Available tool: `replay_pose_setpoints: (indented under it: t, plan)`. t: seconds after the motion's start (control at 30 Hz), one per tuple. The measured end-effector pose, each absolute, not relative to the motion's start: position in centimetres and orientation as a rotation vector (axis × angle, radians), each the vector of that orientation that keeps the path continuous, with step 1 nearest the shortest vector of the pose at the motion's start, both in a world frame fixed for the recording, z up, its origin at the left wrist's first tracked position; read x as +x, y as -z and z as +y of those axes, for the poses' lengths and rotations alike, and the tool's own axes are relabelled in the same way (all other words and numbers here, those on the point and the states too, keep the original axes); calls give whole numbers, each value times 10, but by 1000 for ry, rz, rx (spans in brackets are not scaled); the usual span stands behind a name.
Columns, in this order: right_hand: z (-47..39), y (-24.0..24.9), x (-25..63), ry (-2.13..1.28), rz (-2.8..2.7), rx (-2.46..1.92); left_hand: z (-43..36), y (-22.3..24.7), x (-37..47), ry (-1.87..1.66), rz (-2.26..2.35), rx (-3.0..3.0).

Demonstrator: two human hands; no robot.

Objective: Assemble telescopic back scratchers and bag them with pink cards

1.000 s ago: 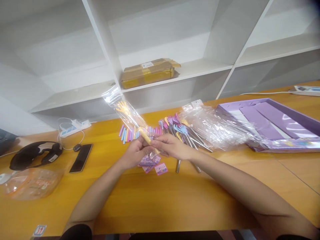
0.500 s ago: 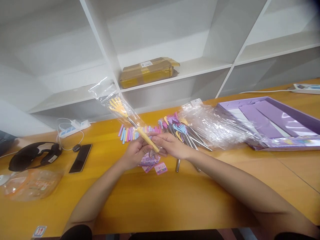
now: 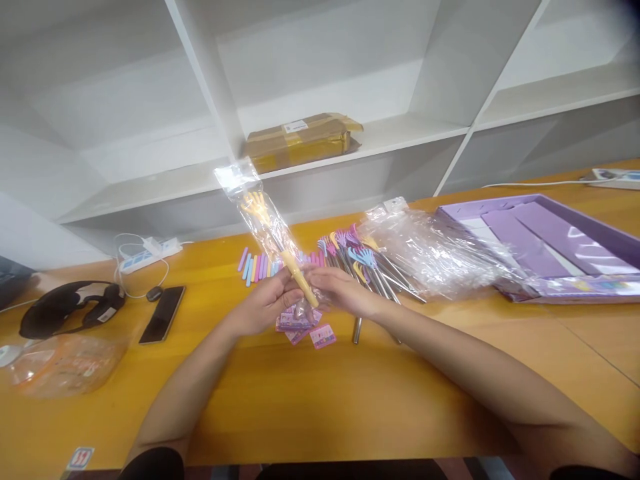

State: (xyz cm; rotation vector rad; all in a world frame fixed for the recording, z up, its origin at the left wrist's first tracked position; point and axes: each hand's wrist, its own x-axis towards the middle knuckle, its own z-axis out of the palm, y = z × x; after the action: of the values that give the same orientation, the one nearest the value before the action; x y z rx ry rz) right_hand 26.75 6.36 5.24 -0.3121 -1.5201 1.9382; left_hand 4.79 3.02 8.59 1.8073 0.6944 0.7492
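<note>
A yellow back scratcher (image 3: 299,277) with a hand-shaped head lies inside a clear plastic bag (image 3: 239,179), tilted up and to the left over the table. My left hand (image 3: 267,301) is closed round the lower handle from the left. From the right, my right hand (image 3: 341,288) grips the handle end and the bag, its fingertips partly hidden. Pink and purple cards (image 3: 323,336) lie just below the hands. Behind them is a row of pastel sticks (image 3: 257,268). Several colourful scratchers with metal rods (image 3: 383,275) lie to the right.
Clear plastic bags (image 3: 425,250) are piled beside a purple box (image 3: 537,233) at right. At left are a phone (image 3: 163,315), a power strip (image 3: 150,255), a black strapped item (image 3: 45,310) and a plastic bottle (image 3: 65,365). A taped carton (image 3: 300,141) sits on the shelf.
The bagged scratcher has swung to the right and stands more upright. My left hand has shifted slightly left and opened its grip a little, still on the handle.
</note>
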Motion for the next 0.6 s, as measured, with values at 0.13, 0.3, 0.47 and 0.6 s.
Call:
replay_pose_setpoints:
  t: [0.13, 0.3, 0.47, 0.6]
  plan:
    - [62, -54, 272, -1778, -1657, -367, 26, -87, 45, -686, 658, 1732]
    - [62, -61, 278, -1552, -1803, -382, 25, -89, 41, -725, 809, 1810]
    - [68, -72, 287, -1608, -2024, -342, 28, -86, 34, -697, 856, 1861]
    - [73, -79, 292, -1662, -2056, -352, 28, -86, 35, -603, 861, 1935]
